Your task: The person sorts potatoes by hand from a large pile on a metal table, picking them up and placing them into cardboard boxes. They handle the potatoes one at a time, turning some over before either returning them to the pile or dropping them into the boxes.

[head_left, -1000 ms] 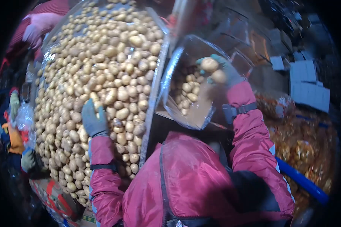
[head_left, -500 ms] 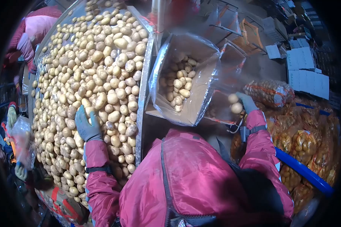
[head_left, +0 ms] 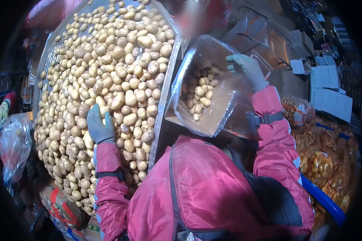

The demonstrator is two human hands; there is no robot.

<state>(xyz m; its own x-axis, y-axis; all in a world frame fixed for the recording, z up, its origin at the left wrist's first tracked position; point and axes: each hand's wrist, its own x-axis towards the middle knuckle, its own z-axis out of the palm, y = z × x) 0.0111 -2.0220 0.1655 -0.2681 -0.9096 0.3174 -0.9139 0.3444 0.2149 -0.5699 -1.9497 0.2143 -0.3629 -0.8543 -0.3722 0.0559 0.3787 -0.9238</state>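
My left hand (head_left: 100,125), in a grey-green glove, lies on the broad heap of potatoes (head_left: 120,68), its thumb and fingers around a potato (head_left: 104,110). My right hand (head_left: 247,70), in a pale glove, is raised above the right edge of a carton (head_left: 218,120) lined with clear plastic. Its fingers stretch leftward and apart, and I see nothing in them. Inside the carton, a smaller pile of potatoes (head_left: 205,90) lies toward the left. The potatoes rest on a metal sorting table (head_left: 159,116).
Filled net bags of potatoes (head_left: 319,164) stand at right behind a blue bar (head_left: 323,199). White cartons (head_left: 330,92) are stacked farther back. At left, a co-worker's gloved hand (head_left: 3,111) is by a clear plastic bag (head_left: 16,140). A taped carton (head_left: 60,207) sits at lower left.
My right hand has moved up and left to the lined carton; the two potatoes beside it are no longer seen there. My left hand stays on the heap. The view has shifted slightly.
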